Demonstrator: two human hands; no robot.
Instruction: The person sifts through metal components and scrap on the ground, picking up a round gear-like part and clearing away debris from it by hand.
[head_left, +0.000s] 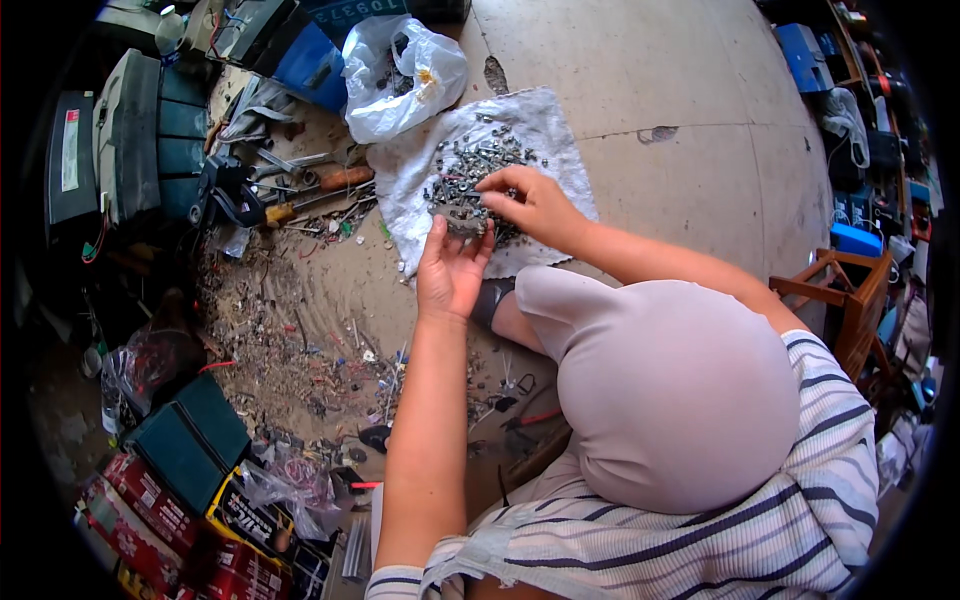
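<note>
A heap of small metal screws and nuts [475, 158] is spread on a white cloth [560, 150] on the floor. My left hand [452, 275] is palm up at the cloth's near side, its fingers curled around a rough grey-brown piece [462, 222], whose kind I cannot make out. Just above it, my right hand [535, 205] comes in from the right with thumb and forefinger brought together over the heap. Something small and dark shows at those fingertips, too small to name.
Beyond the cloth sits a white plastic bag [400, 85]. Screwdrivers with orange handles [345, 179] and other tools lie left of it. Loose debris [300, 310] covers the floor at left. Boxes [190, 440] are stacked lower left; a wooden stool [850, 300] stands at right.
</note>
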